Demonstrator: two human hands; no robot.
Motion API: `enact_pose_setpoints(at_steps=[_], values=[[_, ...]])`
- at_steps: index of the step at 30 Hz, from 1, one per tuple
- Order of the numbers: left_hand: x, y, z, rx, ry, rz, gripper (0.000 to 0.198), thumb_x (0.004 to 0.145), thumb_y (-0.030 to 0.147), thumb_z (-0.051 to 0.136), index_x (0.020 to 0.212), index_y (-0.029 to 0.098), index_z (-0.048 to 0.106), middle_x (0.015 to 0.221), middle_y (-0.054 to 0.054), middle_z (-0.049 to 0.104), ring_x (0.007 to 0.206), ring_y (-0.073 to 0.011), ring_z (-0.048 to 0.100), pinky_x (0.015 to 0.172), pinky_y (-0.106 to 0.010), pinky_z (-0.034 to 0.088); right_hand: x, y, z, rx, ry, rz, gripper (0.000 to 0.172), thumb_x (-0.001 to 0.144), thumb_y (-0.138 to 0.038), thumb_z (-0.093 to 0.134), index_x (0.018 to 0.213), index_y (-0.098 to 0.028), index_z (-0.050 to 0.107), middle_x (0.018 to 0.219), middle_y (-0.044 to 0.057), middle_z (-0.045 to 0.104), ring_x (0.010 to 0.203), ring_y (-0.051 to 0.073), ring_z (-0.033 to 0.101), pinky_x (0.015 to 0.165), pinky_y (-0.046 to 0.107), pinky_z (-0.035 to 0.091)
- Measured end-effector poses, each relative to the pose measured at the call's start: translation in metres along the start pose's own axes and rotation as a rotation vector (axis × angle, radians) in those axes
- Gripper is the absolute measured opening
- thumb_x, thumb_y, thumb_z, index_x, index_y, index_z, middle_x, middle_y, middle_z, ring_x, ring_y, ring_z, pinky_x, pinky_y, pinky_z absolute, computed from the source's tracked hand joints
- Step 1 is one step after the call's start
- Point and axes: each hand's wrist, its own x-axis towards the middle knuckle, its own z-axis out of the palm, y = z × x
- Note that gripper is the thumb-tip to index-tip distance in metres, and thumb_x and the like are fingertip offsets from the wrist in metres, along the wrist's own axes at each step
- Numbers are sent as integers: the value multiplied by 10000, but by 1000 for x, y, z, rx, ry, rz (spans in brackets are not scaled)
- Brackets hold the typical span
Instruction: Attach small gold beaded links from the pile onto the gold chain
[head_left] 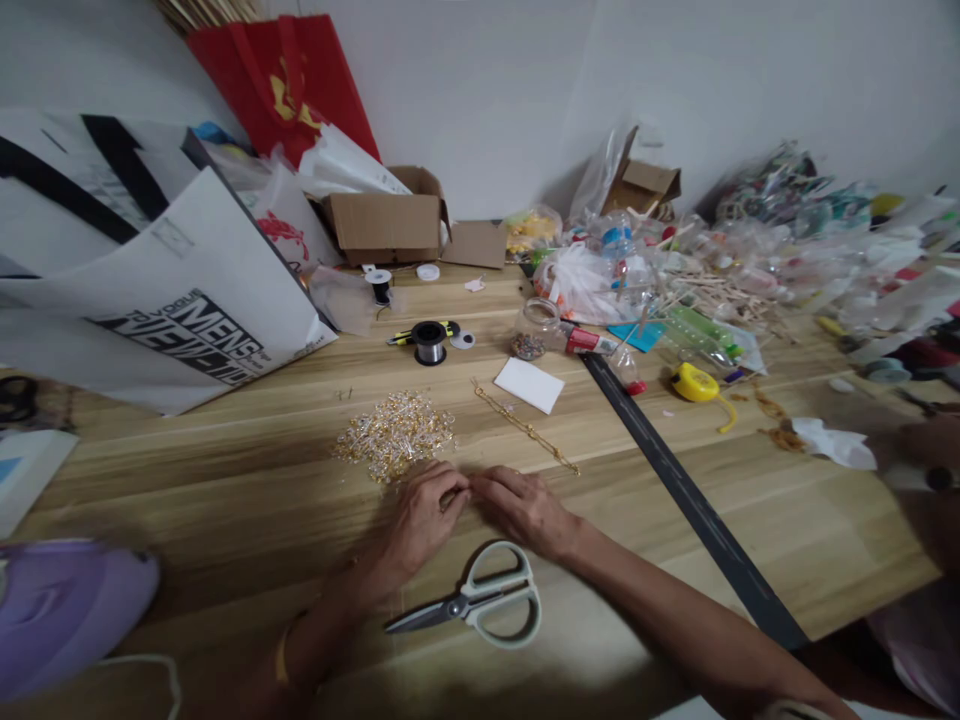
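Note:
My left hand (427,508) and my right hand (527,508) meet over the wooden table, fingertips pinched together. Whatever lies between the fingers is too small to make out. Just beyond my left hand spreads a pile of small gold and clear pieces, like safety pins or beads (395,432). A thin gold chain (529,428) stretches diagonally across the wood beyond my right hand. Scissors with pale handles (480,597) lie nearest my body, below both hands, their blades pointing left.
A wire spool (429,343), a white card (529,385) and a jar of beads (535,330) stand farther back. A dark strip (690,490) crosses at right, near a yellow tape measure (695,383). Left are a purple iron (71,615) and a large paper bag (180,300).

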Motion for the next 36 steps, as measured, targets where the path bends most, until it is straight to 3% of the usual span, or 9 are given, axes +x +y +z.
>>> enact_pose_setpoints(at_steps=[12,22,26,31,36], values=[[0,7,-5,-36,5,-14,115,759,85,555,689,163,602,715,-33,641,713,-159,574,665,-263,444,6,-4,-12,-16,38,-8,201,880,-113,440,1055,-150,532,894,74,593,749,141,559,615,228,431],[1,10,-11,-177,68,1,124,750,84,531,674,159,594,696,-24,637,696,-146,576,668,-251,439,7,-13,-59,-49,-94,-28,204,886,-92,410,1040,-160,524,906,70,580,710,133,541,591,224,401],[2,2,-13,-234,99,-20,131,785,139,525,683,163,605,684,-16,640,678,-136,582,671,-247,441,0,-17,-85,63,2,24,189,895,-107,424,1033,-167,538,889,69,593,749,130,560,619,217,421],[5,-17,-14,-258,158,-67,125,788,187,527,702,155,612,696,-24,647,671,-135,589,660,-240,453,-10,-29,-122,236,193,193,89,884,-139,501,864,-173,581,797,37,615,732,114,585,658,212,445],[9,-29,-18,-272,202,-153,140,772,243,535,700,161,623,696,-19,663,673,-142,597,662,-247,468,-30,-35,-140,366,323,333,79,849,-156,567,782,-182,598,727,14,602,696,125,584,643,238,453]])
